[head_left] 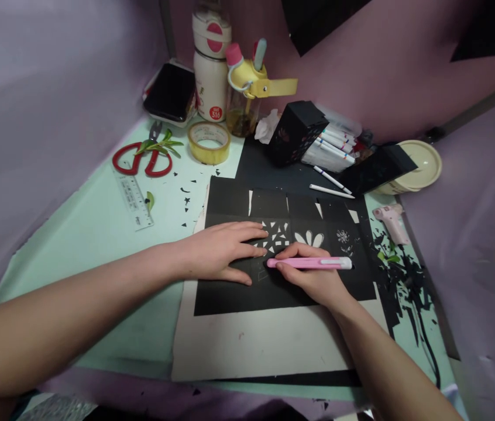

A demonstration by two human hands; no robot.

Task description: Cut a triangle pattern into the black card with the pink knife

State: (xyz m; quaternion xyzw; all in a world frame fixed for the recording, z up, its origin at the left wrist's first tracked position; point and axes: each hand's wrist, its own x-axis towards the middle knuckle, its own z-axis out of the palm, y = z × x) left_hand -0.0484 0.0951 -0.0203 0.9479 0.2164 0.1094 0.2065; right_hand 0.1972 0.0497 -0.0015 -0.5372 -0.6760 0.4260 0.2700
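Note:
My left hand (223, 250) lies flat with fingers stretched out on a sheet of black paper (239, 289), pressing it down beside small cut-out shapes (276, 235). My right hand (313, 278) is closed around a pink craft knife (309, 263), its tip touching the black paper just right of my left fingertips. The black paper rests on a white board (256, 345). Petal-shaped cut-outs (309, 238) and a small flower pattern (344, 237) show further right on the paper.
Red scissors (142, 161), a clear ruler (136, 202) and a tape roll (209, 142) lie at the back left. Bottles (211, 64), a black box (295, 133), markers (333, 149), a cream lid (418, 166) and a pink glue gun (391, 223) stand behind and right. Black scraps (405, 280) litter the right edge.

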